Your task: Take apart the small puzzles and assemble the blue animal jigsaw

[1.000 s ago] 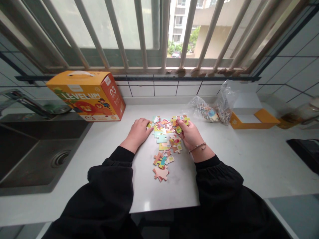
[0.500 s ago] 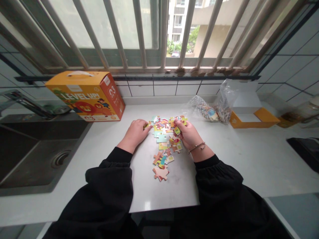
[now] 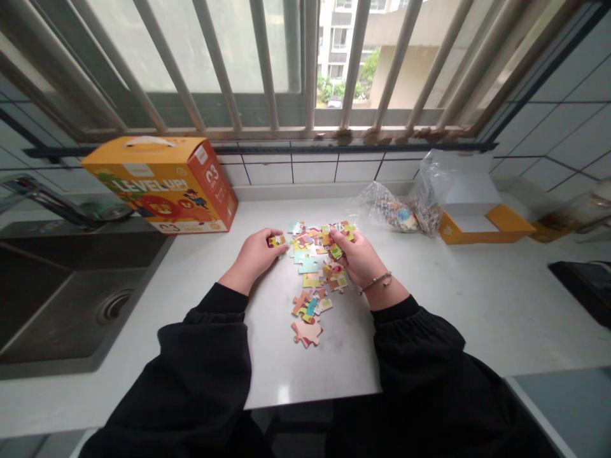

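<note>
Between thumb and fingers, my left hand (image 3: pixel 258 253) pinches a yellow jigsaw puzzle piece (image 3: pixel 277 242), just left of the pile. My right hand (image 3: pixel 357 254) is closed on several joined or overlapping puzzle pieces (image 3: pixel 337 249) at the pile's right side; its fingertips are partly hidden, so I cannot tell how many it grips. Loose puzzle pieces (image 3: pixel 308 265) lie overlapping between the hands and trail toward me. Nearest me are pinkish pieces (image 3: pixel 307 332), with orange and teal pieces (image 3: pixel 306 306) just beyond them.
An orange puzzle box (image 3: pixel 162 184) stands at the back left beside a sink (image 3: pixel 90 280). At the back right, a clear plastic bag (image 3: pixel 405 210) of pieces leans near an opened orange-and-white box (image 3: pixel 487 226). A dark object (image 3: pixel 585 286) rests at the far right of the counter (image 3: pixel 429 318).
My left hand has drawn slightly left, away from the pile, and the yellow piece in it now shows more fully. My right hand stays almost in place.
</note>
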A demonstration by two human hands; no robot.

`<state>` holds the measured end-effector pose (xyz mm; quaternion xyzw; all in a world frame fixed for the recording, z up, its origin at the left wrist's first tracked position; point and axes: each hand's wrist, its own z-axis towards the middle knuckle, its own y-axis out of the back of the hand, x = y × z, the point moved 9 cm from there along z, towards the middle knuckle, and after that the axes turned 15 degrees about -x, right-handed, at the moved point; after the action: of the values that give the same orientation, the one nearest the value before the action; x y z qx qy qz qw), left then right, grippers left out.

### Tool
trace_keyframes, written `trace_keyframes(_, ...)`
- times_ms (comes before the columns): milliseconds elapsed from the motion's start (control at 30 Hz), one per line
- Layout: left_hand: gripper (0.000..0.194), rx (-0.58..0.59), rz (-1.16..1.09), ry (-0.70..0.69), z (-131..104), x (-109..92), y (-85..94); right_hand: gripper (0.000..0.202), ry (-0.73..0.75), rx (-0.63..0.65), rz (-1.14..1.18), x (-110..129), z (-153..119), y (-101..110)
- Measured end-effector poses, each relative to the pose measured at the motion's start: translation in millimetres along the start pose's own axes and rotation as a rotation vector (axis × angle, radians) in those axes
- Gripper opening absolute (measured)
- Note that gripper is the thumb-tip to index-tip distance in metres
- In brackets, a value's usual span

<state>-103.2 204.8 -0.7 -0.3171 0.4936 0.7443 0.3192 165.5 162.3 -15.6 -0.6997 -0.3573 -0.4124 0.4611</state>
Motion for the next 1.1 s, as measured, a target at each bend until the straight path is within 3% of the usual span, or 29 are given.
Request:
trace_keyframes(100,0.031,0.042,-0.198,0.149,-10,-2,-10.2,0.055,0.009,0.107,-0.020,3,-8,-11)
trace_keyframes(300,0.049,0.140,-0.672,0.299,-38,-30,-52.2,0.050,-0.013,0.301,-0.054,-7,-25,-34)
trace_keyframes(400,0.055,0.171,-0.868,0.382,-51,-42,-68.9,0.052,-0.039,0.319,-0.055,-16,-25,-37)
trace_keyframes(533,0.047,0.124,-0.951,0.452,-58,-49,-70.8,0.053,-0.066,0.275,-0.047,-20,-22,-35)
trace_keyframes(667,0.039,0.167,-1.001,0.429,-57,-54,-68.8,0.055,-0.099,0.343,-0.023,-19,-30,-42)
trace_keyframes(800,0.039,0.199,-0.872,0.388,-53,-46,-68.0,0.053,-0.105,0.319,-0.008,-20,-30,-41)
trace_keyframes(900,0.034,0.100,-0.584,0.252,-44,-40,-52.7,0.049,-0.074,0.245,-0.006,-19,-23,-32)
trace_keyframes(1000,0.028,0.028,-0.278,-0.098,-38,-60,-34.7,0.046,-0.024,0.153,0.052,-8,-11,-19)
trace_keyframes(1100,0.039,0.105,-0.122,-0.369,-50,-81,-39.7,0.046,0.076,0.010,0.110,10,3,2)
